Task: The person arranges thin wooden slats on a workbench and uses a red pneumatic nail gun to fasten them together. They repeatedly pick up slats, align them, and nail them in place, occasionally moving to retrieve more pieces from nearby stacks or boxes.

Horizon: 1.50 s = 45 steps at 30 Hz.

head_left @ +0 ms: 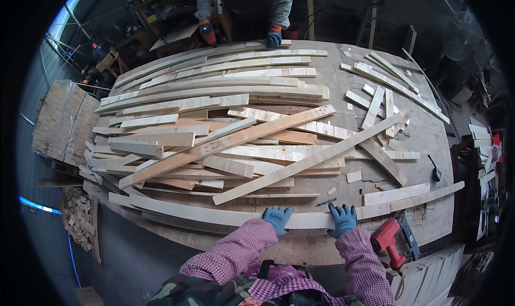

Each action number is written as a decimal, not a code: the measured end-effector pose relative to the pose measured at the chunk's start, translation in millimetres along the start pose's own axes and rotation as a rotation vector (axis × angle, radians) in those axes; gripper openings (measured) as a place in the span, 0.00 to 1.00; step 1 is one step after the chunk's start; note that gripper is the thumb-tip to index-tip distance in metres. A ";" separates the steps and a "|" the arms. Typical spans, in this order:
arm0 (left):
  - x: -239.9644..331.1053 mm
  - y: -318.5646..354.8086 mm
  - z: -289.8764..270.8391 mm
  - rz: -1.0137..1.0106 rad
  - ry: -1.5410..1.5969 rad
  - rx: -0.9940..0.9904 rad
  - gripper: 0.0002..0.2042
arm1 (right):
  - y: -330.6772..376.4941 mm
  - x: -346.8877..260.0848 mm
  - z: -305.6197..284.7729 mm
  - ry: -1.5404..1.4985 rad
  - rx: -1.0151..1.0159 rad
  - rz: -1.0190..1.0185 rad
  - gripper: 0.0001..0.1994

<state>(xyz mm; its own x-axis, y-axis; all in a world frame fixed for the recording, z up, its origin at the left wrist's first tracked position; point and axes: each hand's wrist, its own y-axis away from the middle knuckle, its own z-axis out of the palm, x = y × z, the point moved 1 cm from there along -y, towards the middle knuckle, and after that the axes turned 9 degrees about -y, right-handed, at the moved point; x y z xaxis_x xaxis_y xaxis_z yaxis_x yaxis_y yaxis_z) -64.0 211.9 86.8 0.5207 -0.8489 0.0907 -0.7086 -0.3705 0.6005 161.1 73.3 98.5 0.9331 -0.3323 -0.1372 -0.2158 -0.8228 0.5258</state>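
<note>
A long pale wooden board (308, 220) lies along the near edge of the worktable. My left hand (277, 220), in a blue work glove, has its fingers over the board's far edge. My right hand (343, 220), gloved alike, grips the same board a short way to the right, fingers spread over it. Just beyond the board, between my hands, is a thin green pen-like stick (326, 202). To the right of my right forearm sits a red nail gun (390, 242) with a dark magazine. A long strip (306, 161) slants across the other wood beyond my hands.
Many loose wood strips (214, 80) cover the wooden worktable (300, 248). A black tape measure (436, 174) lies at the right. Across the table, a co-worker holds a red power tool (207, 33); their other gloved hand (273, 39) touches a strip. Bundled wood (65, 121) stands left.
</note>
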 end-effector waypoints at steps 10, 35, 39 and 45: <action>-17.0 28.1 -44.3 0.213 -0.152 0.272 0.54 | 74.9 -6.0 -6.9 -0.212 0.456 0.165 0.52; 448.6 89.6 46.0 0.691 0.273 0.183 0.48 | 574.1 41.0 357.3 -1.216 0.632 1.245 0.39; 535.9 40.5 104.1 0.297 0.950 -0.422 0.33 | 628.2 83.0 392.3 -1.439 0.814 1.303 0.33; 641.4 -66.0 116.1 -0.275 1.649 -0.626 0.26 | 620.9 137.6 404.2 -1.652 0.856 1.232 0.27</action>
<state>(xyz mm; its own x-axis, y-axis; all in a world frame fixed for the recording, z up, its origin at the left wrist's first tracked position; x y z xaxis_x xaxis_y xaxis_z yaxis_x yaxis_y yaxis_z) 261.4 -351.9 13.1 0.7504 0.5709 0.3331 -0.4634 0.0949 0.8811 39.3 -669.6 66.8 -0.6129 -0.2834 -0.7376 -0.7900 0.2386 0.5648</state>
